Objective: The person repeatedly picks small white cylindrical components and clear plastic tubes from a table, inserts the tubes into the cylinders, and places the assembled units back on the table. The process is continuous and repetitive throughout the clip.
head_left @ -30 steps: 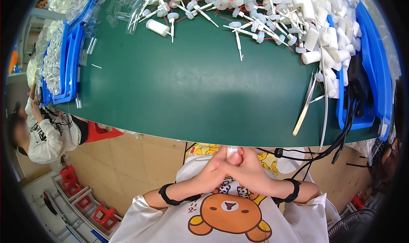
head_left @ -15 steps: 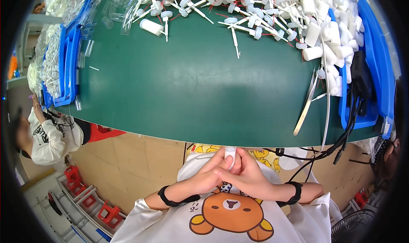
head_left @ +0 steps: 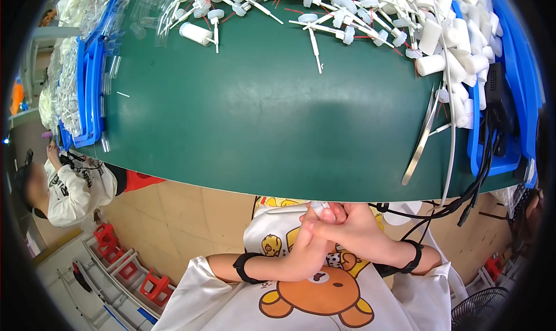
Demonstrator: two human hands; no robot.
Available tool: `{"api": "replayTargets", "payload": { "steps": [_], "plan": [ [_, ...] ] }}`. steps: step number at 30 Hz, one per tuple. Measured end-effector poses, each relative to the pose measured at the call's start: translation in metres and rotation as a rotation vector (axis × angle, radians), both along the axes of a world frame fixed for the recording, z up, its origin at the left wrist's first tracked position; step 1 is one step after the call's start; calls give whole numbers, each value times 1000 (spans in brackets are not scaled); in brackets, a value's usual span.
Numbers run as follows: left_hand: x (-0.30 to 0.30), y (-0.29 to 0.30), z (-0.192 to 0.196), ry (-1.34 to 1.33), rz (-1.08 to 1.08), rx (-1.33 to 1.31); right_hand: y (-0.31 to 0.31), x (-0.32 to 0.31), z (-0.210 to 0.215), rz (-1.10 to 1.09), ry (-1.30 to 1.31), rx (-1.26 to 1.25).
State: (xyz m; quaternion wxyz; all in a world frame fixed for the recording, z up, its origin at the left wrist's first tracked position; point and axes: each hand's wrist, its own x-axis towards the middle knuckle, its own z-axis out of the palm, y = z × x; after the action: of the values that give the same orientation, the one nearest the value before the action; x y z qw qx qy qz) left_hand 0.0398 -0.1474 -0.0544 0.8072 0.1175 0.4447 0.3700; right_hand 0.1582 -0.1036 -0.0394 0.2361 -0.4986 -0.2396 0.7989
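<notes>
A small white piece (head_left: 319,205) is sitting just off the desk's (head_left: 249,128) near edge; the left hand (head_left: 311,241) and right hand (head_left: 358,224) are grasping it together. Tweezers (head_left: 413,162) are lying toward the near right corner.

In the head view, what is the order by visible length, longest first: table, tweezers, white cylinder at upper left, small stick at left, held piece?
1. Table
2. Tweezers
3. White cylinder
4. Small stick
Unranked: held piece, partly covered, so its full length is unsure.
</notes>
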Motion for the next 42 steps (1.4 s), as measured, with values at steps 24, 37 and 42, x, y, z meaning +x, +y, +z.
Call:
{"api": "replayTargets", "payload": {
  "steps": [24, 37, 42],
  "plan": [
    [-45, 42, 20, -457, -241, -6, -27, -18, -4, -270, 576, -249],
    [-138, 34, 18, 109, -1101, 432, -14, -7, 14, -95, 350, 99],
    [-189, 18, -86, 975, -718, 422, -16, 12, 30, 7, 257, 294]
  ]
}}
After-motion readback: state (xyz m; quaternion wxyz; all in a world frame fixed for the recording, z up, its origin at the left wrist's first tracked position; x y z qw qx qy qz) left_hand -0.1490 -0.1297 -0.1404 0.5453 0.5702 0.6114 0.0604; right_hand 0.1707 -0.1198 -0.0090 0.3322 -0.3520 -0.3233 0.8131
